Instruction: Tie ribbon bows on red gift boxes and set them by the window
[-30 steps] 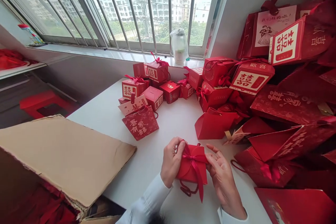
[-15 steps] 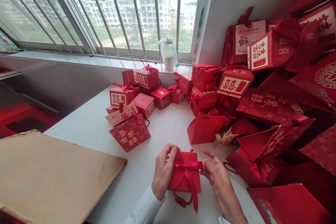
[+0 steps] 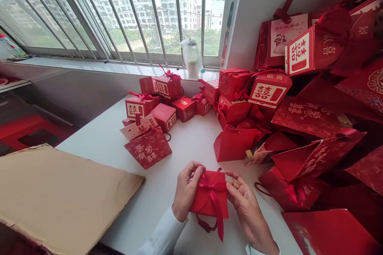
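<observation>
Head view. Since half a second ago the right hand has drawn in a little against the right edge of the red gift pouch. The left hand and the pouch have barely shifted.

The pouch is at near centre, held just above the white table, between both hands. The left hand is wrapped round its left edge, thumb and fingertips pinched at the top-left by the ribbon bow. The right hand's fingers are half curled, tips on the right end of the bow. Can't tell whether they pinch it or only touch it.

A ribbon tail hangs down over the pouch front and a cord loop sticks out below it. The pouch's back is hidden. The white sleeves are cut off at the bottom edge.

Near left is a brown cardboard flap, cut off by the frame, and what it belongs to is not visible. Far centre is a cluster of small red boxes with a flat red paper bag in front of it.

The right side is a heap of red bags and boxes, overlapping and cropped, lettering mostly unreadable. On the far windowsill is a jar in a plastic bag, contents unclear.
</observation>
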A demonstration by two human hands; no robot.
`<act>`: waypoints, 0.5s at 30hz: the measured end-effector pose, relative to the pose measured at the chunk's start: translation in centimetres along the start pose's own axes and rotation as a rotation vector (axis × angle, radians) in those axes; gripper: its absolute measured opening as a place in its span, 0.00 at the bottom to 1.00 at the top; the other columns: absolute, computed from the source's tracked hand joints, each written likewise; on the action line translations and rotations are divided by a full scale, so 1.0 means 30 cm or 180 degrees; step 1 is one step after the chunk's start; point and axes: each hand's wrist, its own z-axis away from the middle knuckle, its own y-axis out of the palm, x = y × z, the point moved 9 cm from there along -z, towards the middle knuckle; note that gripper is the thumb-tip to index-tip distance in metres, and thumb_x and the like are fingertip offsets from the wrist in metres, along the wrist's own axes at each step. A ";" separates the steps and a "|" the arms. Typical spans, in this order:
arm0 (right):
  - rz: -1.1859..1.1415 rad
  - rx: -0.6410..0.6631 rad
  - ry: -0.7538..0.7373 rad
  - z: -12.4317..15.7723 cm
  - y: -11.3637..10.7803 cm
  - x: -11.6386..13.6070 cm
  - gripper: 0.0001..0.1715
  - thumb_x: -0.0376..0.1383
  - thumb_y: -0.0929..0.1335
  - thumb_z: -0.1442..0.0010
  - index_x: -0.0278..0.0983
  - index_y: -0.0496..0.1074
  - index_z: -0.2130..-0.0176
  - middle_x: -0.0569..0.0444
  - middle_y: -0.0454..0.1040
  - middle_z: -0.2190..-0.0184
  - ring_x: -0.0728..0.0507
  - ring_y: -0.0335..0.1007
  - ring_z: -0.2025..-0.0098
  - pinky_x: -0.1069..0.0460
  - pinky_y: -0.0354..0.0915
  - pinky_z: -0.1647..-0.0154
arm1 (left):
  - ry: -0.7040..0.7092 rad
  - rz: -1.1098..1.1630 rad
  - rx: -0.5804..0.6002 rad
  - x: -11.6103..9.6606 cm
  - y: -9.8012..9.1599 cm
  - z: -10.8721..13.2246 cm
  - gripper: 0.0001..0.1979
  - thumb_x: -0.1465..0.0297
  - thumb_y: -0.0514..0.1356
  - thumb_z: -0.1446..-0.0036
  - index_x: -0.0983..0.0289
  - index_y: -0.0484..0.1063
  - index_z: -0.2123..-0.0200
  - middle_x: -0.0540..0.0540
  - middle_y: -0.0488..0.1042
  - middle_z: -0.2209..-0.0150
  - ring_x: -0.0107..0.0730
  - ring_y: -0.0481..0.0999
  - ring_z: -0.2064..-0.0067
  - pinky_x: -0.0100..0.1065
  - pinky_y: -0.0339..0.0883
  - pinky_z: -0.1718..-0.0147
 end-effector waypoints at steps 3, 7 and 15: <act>-0.0108 0.0109 0.0059 -0.008 0.002 -0.006 0.27 0.45 0.75 0.51 0.40 0.68 0.54 0.58 0.73 0.73 0.48 0.69 0.69 0.54 0.64 0.65 | -0.0005 0.0036 -0.0036 0.003 -0.002 -0.001 0.14 0.60 0.53 0.40 0.64 0.69 0.70 0.50 0.70 0.71 0.28 0.69 0.68 0.28 0.62 0.66; -0.0053 0.0181 0.0140 -0.016 -0.005 -0.013 0.28 0.45 0.76 0.53 0.40 0.69 0.54 0.57 0.75 0.72 0.46 0.70 0.69 0.52 0.66 0.65 | -0.0001 0.0078 -0.0081 0.008 0.002 -0.003 0.14 0.60 0.55 0.42 0.64 0.69 0.70 0.50 0.71 0.72 0.29 0.69 0.69 0.28 0.63 0.67; 0.0003 -0.0028 0.0352 -0.042 -0.075 -0.077 0.26 0.45 0.76 0.56 0.41 0.72 0.58 0.54 0.78 0.62 0.44 0.74 0.66 0.51 0.70 0.66 | 0.0170 0.0053 -0.0504 -0.024 -0.075 0.066 0.13 0.63 0.56 0.42 0.62 0.67 0.55 0.58 0.74 0.54 0.38 0.72 0.52 0.37 0.66 0.55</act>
